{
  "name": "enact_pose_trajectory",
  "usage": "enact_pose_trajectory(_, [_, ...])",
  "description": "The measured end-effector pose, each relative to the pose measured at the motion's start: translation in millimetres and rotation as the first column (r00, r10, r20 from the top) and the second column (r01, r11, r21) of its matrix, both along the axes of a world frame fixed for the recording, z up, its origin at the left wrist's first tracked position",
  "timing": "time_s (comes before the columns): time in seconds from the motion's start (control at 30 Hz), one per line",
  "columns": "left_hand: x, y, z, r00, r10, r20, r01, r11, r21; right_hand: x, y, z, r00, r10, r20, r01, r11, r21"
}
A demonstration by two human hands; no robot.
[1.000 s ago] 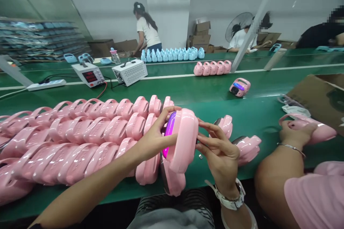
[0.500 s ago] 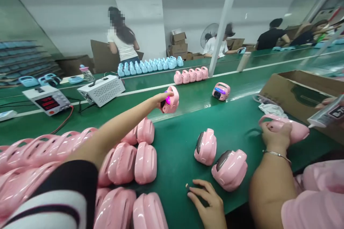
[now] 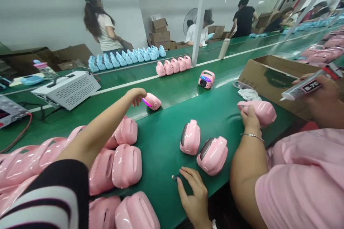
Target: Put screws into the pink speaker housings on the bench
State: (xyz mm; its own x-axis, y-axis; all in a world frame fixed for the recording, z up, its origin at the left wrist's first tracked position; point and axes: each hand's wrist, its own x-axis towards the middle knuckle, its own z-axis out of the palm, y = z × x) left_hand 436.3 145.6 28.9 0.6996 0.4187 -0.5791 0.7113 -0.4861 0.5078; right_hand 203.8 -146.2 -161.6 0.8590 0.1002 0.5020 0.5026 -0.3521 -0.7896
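Observation:
My left hand (image 3: 137, 95) is stretched far out over the green belt (image 3: 172, 89). Its fingers hang loosely apart at the left end of a pink speaker-like device (image 3: 153, 101) with a glowing purple strip. That device lies on its side on the belt. My right hand (image 3: 192, 193) rests flat on the near green table, fingers stretched, its index fingertip beside a small dark part (image 3: 174, 178). Two pink devices (image 3: 190, 137) (image 3: 212, 154) with dark fronts stand just beyond it.
Several pink shells (image 3: 126, 164) are heaped at my left. At my right a co-worker's hand (image 3: 248, 118) holds a pink shell (image 3: 259, 110); the other hand holds a glue tube (image 3: 309, 86). A cardboard box (image 3: 268, 75), a white case (image 3: 67, 89) and rows of pink and blue devices lie beyond.
My left hand carried the lit pink device from in front of me out to the belt and let it down on its side. My right hand dropped to the table.

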Motion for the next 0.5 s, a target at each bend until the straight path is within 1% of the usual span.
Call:
enact_pose_trajectory(0.03, [-9, -12, 1.4, 0.998, -0.057, -0.025, 0.057, 0.998, 0.002, 0, 0, 2.3, 1.0, -0.002, 0.005, 0.002, 1.0, 0.019])
enact_pose_trajectory(0.07, [-19, -27, -0.5, 0.992, -0.117, -0.055, 0.116, 0.993, -0.016, 0, 0, 4.7, 1.0, -0.003, 0.008, 0.003, 0.999, 0.039])
enact_pose_trajectory(0.1, [-31, -45, -5.6, 0.98, -0.186, -0.07, 0.182, 0.982, -0.057, -1, -1, 7.0, 1.0, -0.004, 0.009, 0.003, 0.998, 0.056])
enact_pose_trajectory(0.17, [-54, -84, -22.9, 0.945, -0.32, -0.074, 0.301, 0.934, -0.191, -1, -1, 10.7, 1.0, 0.0, 0.01, -0.001, 0.997, 0.074])
enact_pose_trajectory(0.23, [-72, -118, -43.7, 0.913, -0.404, -0.064, 0.367, 0.878, -0.307, -1, -2, 12.7, 1.0, 0.006, 0.011, -0.007, 0.997, 0.082])
enact_pose_trajectory(0.3, [-82, -144, -61.0, 0.902, -0.43, -0.04, 0.387, 0.846, -0.368, -1, -3, 13.5, 1.0, 0.015, 0.007, -0.016, 0.995, 0.094])
enact_pose_trajectory(0.37, [-85, -160, -71.0, 0.91, -0.414, -0.008, 0.379, 0.841, -0.385, 0, -5, 13.6, 0.999, 0.034, -0.003, -0.034, 0.993, 0.115])
enact_pose_trajectory(0.43, [-86, -168, -72.7, 0.927, -0.374, 0.028, 0.357, 0.856, -0.374, 1, -7, 13.5, 0.998, 0.061, -0.019, -0.058, 0.988, 0.146])
enact_pose_trajectory(0.5, [-88, -169, -66.3, 0.944, -0.321, 0.077, 0.327, 0.878, -0.351, 1, -10, 14.9, 0.995, 0.095, -0.042, -0.085, 0.979, 0.187])
